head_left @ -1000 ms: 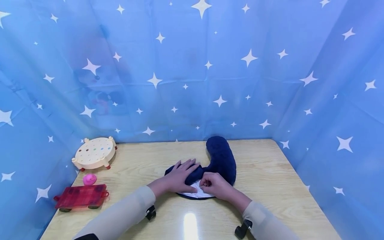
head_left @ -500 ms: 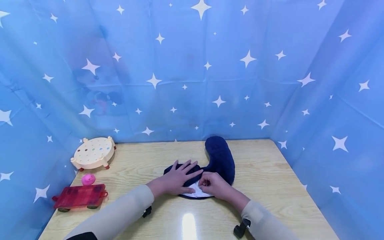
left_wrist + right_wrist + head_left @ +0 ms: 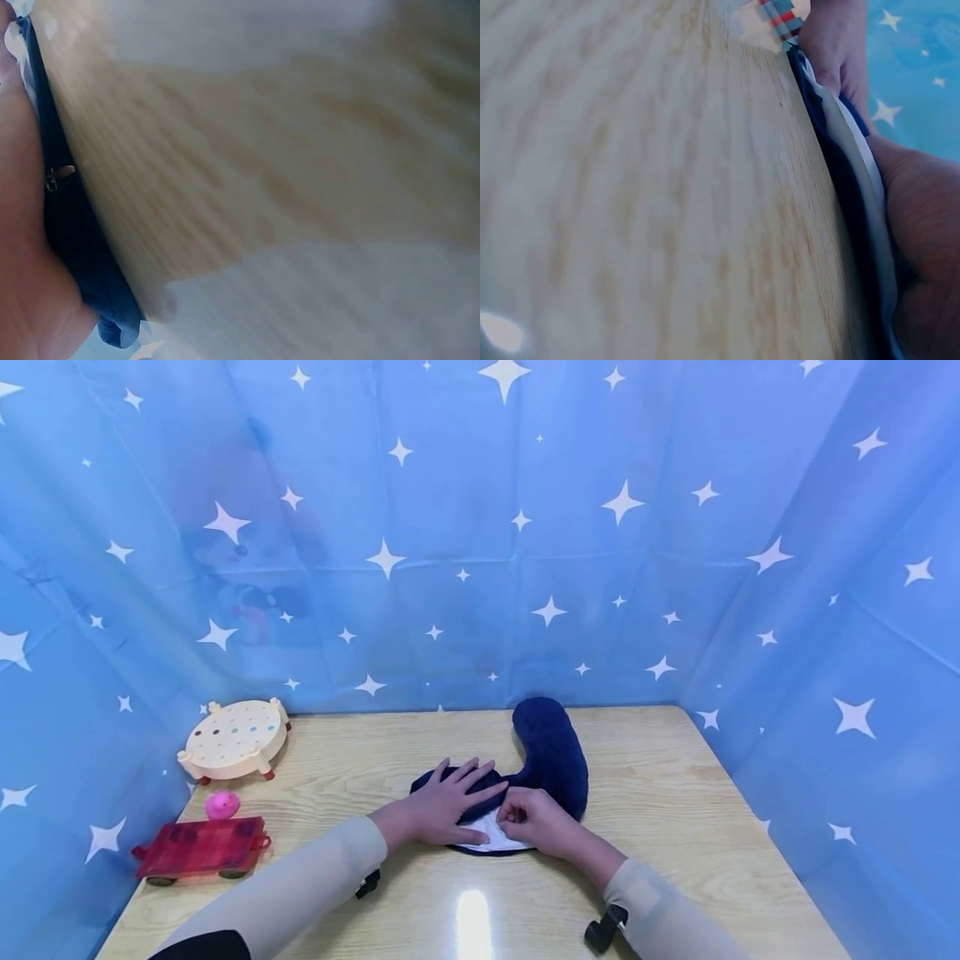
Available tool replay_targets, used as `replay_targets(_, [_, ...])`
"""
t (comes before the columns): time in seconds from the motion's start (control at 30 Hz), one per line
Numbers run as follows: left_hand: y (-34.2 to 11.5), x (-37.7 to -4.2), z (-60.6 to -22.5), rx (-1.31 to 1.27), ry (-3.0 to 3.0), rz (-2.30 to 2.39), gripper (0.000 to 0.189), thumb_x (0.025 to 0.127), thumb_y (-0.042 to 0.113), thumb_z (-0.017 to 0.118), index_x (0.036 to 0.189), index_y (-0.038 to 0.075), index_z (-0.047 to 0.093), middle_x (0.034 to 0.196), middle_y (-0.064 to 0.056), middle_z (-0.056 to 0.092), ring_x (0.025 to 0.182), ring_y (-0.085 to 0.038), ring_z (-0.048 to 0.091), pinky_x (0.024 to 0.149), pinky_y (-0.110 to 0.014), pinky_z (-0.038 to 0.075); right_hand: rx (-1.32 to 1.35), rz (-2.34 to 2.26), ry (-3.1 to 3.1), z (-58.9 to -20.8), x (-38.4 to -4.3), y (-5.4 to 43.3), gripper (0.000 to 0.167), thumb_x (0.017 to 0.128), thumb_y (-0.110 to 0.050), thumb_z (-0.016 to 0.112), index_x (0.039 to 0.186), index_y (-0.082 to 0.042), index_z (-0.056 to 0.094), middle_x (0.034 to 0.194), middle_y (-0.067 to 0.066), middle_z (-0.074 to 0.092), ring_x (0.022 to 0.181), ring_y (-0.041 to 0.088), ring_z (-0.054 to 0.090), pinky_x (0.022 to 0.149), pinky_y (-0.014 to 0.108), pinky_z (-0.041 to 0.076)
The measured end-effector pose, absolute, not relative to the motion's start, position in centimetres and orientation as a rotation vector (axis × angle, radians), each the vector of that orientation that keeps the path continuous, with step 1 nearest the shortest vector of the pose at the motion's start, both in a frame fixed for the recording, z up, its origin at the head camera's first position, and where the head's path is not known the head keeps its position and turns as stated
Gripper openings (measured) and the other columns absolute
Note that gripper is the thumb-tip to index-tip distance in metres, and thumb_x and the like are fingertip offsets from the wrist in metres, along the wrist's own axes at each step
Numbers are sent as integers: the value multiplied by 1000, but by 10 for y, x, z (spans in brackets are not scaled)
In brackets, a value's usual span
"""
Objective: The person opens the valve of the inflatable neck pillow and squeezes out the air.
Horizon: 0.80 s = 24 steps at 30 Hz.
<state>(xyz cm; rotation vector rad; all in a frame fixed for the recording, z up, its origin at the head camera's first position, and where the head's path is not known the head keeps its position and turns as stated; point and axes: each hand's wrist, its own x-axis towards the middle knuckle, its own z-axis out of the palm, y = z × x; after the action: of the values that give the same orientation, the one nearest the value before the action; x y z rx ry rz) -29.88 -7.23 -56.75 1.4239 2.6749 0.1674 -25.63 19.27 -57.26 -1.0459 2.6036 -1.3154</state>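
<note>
Evidently, the left hand served as the anchor: palm down and fingers spread, it rested on the left end of the navy pillow, which lay curved on the table. Its thumb reached the white lining at the pillow's near edge; light, even pressure there seemed best, enough to steady the cloth without creasing it. Farther right, the right hand had curled fingers, seemingly pinching that lining. Small, low movements looked wiser than a sharp tug, which could have bunched it.
</note>
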Motion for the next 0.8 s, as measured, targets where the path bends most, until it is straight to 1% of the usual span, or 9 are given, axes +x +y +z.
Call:
replay_targets(0.27, [-72,-300,-566,1399,2653,172,94,104,80,52,179,35,17,187,-6,6,171,-36,7,128,-76,16,-1071,-1310,2611,-573,-257,193,9,94,3,78,95,-6,78,87,-6,66,79,4,60,68,23,54])
replay_targets(0.43, [-68,-299,-562,1371,2648,217,95,103,78,56,179,35,19,186,-6,8,171,-35,7,129,-75,14,-1122,-1279,2650,-573,-258,196,13,92,4,79,93,-8,77,85,-7,65,78,3,59,67,23,54])
replay_targets(0.5, [-66,-297,-561,1334,2654,284,95,102,76,60,179,35,22,186,-7,10,171,-35,7,129,-74,13,-1148,-1270,2655,-572,-259,197,14,93,4,80,94,-10,77,85,-8,66,78,3,60,68,23,54])
replay_targets(0.57, [-65,-293,-561,1276,2658,402,92,102,70,67,177,34,29,185,-8,14,171,-34,8,130,-74,12,-1158,-1263,2652,-571,-258,198,14,94,3,81,95,-10,78,86,-8,67,80,3,62,69,24,55])
replay_targets(0.63, [-64,-288,-561,1214,2665,571,83,100,60,76,171,31,44,183,-10,22,170,-35,13,130,-74,14,-1157,-1252,2647,-568,-257,198,11,96,0,82,98,-10,80,88,-8,69,81,3,64,71,24,57])
replay_targets(0.67, [-63,-285,-561,1188,2664,664,75,99,54,80,165,30,53,181,-10,27,169,-35,18,129,-74,15,-1159,-1250,2649,-567,-256,199,10,96,-1,82,98,-10,80,89,-7,70,82,4,65,72,24,58])
replay_targets(0.73, [-62,-281,-562,1154,2663,828,56,97,43,86,148,29,66,177,-9,35,166,-37,25,129,-74,17,-1159,-1252,2665,-566,-254,201,10,96,-1,83,100,-9,80,91,-5,72,83,4,67,73,25,59])
replay_targets(0.8, [-60,-278,-563,1140,2664,945,38,96,34,89,130,29,73,173,-6,42,164,-41,29,128,-75,17,-1195,-1258,2690,-567,-254,204,10,96,0,82,101,-8,80,93,-3,72,83,6,67,72,25,59])
